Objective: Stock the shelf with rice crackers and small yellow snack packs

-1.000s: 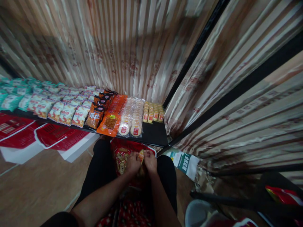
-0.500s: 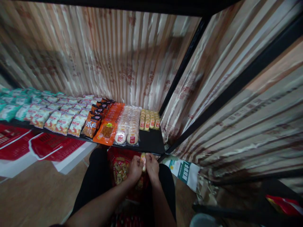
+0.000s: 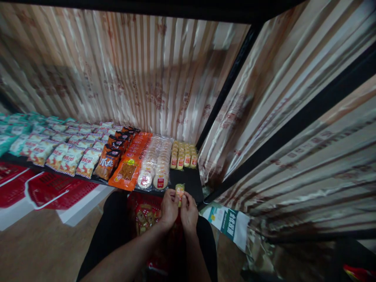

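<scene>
Between my two hands, at the front edge of the black shelf (image 3: 192, 182), is a small yellow snack packet (image 3: 179, 189) with a reddish label. My left hand (image 3: 169, 207) pinches its left side and my right hand (image 3: 188, 209) its right side. Further back on the shelf stand rows of similar yellow packets (image 3: 183, 156). Left of these lie clear packs of round white crackers (image 3: 161, 164), then orange stick-snack bags (image 3: 129, 166). Below my hands, a red basket (image 3: 132, 203) between my knees contains more yellowish packets (image 3: 145, 217).
Orange-black snack bags (image 3: 107, 162), white-red bags (image 3: 88, 160) and green bags (image 3: 7, 143) fill the shelf's left part. Red baskets (image 3: 53, 188) stand beneath. Black posts (image 3: 232, 82) and a striped curtain (image 3: 164, 78) bound the shelf. A white-green bag (image 3: 229, 223) lies at lower right.
Both hands have moved forward and slightly up with the yellow packet, from above the basket to the shelf's front edge. The view has shifted slightly.
</scene>
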Demonstrator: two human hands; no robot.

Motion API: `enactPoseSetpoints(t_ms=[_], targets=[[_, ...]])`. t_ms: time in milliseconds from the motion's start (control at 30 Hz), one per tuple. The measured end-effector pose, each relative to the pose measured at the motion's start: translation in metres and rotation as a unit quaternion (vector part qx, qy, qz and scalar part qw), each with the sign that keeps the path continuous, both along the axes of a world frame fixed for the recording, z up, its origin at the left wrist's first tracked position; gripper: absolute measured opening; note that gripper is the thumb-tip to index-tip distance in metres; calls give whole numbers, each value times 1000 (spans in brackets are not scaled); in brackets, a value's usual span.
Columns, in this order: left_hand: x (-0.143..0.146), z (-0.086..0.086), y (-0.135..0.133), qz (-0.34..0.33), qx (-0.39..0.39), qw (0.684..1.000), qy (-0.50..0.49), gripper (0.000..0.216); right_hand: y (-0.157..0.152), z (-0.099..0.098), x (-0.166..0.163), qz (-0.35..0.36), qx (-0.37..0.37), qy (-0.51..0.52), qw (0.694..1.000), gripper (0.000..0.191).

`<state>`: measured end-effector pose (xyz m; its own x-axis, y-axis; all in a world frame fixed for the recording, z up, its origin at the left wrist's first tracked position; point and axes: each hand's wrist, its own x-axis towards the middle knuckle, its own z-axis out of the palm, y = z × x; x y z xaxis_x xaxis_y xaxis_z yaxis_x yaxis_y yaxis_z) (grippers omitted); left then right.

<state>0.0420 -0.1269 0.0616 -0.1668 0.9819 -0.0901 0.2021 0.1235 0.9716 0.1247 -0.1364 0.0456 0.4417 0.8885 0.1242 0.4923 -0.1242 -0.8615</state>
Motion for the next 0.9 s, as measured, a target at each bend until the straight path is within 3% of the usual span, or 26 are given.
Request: enactPoseSetpoints(t_ms=[200,500,667,900], targets=[[16,-1,25,9,-7,1000,3,10,9,-13,5,-22,16,8,1000,58],[36,10,55,-14,-48,999,22,13,38,-30,17,-68,8,2,998,59],[42,16,67,-6,-46,996,72,20,59,-35,29,-48,17,17,999,55],[49,17,88,-10,-47,997,64,30,85,-38,37,-33,50,11,998,50]])
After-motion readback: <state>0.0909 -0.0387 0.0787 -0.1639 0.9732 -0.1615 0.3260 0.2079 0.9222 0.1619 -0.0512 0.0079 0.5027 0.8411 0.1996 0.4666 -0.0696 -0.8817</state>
